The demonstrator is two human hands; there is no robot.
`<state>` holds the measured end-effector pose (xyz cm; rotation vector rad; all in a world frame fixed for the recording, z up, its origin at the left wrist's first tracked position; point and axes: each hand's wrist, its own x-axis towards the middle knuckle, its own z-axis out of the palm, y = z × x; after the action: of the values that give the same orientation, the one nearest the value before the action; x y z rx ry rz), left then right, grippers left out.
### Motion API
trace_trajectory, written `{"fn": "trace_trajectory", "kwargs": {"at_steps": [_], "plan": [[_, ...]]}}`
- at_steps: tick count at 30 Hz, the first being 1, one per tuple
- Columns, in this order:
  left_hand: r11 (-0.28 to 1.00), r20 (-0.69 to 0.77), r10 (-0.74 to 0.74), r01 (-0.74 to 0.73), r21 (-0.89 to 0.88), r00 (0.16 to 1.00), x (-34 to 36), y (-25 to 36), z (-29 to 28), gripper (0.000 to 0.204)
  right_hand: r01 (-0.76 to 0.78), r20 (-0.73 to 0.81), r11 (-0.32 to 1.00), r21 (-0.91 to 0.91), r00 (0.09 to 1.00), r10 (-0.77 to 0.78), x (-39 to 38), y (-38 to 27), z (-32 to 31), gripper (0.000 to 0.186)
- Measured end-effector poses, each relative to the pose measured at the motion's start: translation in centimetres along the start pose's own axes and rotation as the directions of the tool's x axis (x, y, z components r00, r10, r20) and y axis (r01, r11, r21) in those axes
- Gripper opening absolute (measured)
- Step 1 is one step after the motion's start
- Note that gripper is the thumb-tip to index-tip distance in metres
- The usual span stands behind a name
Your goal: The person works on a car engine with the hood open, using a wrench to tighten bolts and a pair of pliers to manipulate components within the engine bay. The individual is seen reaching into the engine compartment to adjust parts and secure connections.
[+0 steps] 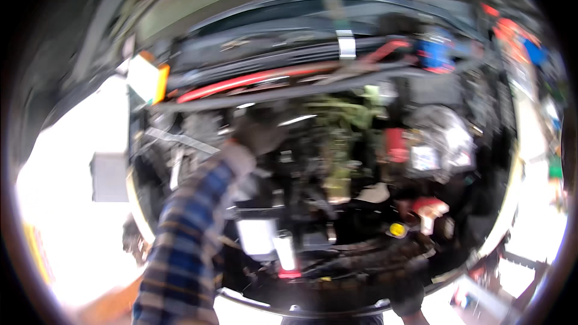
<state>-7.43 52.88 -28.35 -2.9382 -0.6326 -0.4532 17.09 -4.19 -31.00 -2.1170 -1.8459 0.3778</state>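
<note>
Motion blur smears the whole view of an open vehicle engine bay. My left hand (260,129), in a dark glove below a blue plaid sleeve, reaches into the left middle of the bay among dark engine parts. Its fingers are too smeared to make out, and so is anything they may hold. A dark shape at the front edge looks like my gloved right hand (409,294); its fingers cannot be told apart. Nearer than my left hand lie a white cylinder (285,250) with a red end and a bright white rectangular thing (256,236).
A long red bar or hose (259,82) crosses the back, with a blue container (435,51) at its right. On the right are a crumpled clear plastic bag (448,132), a red block (395,145), a red-and-white thing (430,209) and a yellow cap (397,229).
</note>
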Motion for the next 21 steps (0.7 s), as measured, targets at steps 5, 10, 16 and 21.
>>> {"fn": "trace_trajectory", "kwargs": {"at_steps": [5,10,16,21], "plan": [[0.998,0.118,-0.016,0.01,0.055,0.993,-0.2,1.0,-1.2,0.027,-0.071,0.019,0.997,0.0,0.997,0.071,0.2,-0.5,-1.3,0.019],[0.999,0.33,-0.035,0.027,0.027,0.943,1.9,2.5,-4.8,0.028,-0.069,-0.076,0.997,0.033,0.995,0.071,-1.7,0.5,-0.9,0.03],[0.991,0.339,-0.097,0.06,0.118,0.936,-1.9,7.5,-13.1,0.028,-0.094,-0.222,0.992,-0.086,0.972,0.073,-3.1,-0.6,0.1,0.038],[0.444,0.254,-0.589,0.57,-0.692,0.767,-9.2,9.6,-17.4,0.019,-0.153,-0.169,0.982,-0.108,0.977,0.134,-2.5,-0.9,1.9,0.044]]}}
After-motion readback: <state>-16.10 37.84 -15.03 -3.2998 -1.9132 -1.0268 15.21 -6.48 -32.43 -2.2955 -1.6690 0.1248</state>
